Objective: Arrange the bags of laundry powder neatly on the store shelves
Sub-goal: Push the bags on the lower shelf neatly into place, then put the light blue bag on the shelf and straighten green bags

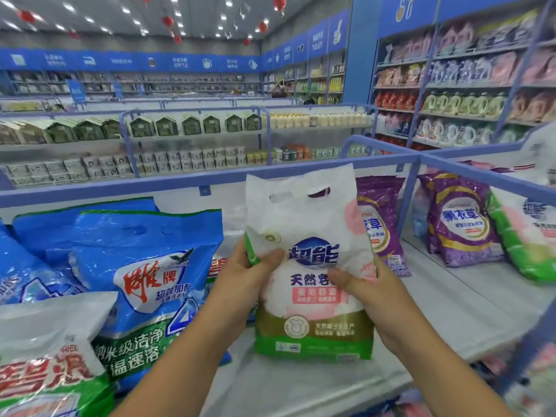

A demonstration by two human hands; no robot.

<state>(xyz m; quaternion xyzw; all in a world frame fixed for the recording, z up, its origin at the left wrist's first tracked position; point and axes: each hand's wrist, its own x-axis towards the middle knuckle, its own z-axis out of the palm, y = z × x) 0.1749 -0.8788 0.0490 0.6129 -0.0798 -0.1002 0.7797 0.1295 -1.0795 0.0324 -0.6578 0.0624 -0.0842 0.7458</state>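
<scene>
Supermarket shelf point(469, 299) carried blue bags point(144, 266) and purple bags point(463, 218); left hand point(243, 275) and right hand point(370, 293) both gripped an upright white-and-green laundry powder bag point(313, 260).

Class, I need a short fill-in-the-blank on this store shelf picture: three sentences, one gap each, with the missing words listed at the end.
1. The white and green bag is held upright by ____ hands, the left hand and the right hand.
2. To the left of the held bag stand large bags that are mostly ____ in colour, such as the eagle-logo bag.
3. The bag directly behind the held bag's right edge is ____.

Missing words: both; blue; purple
</scene>
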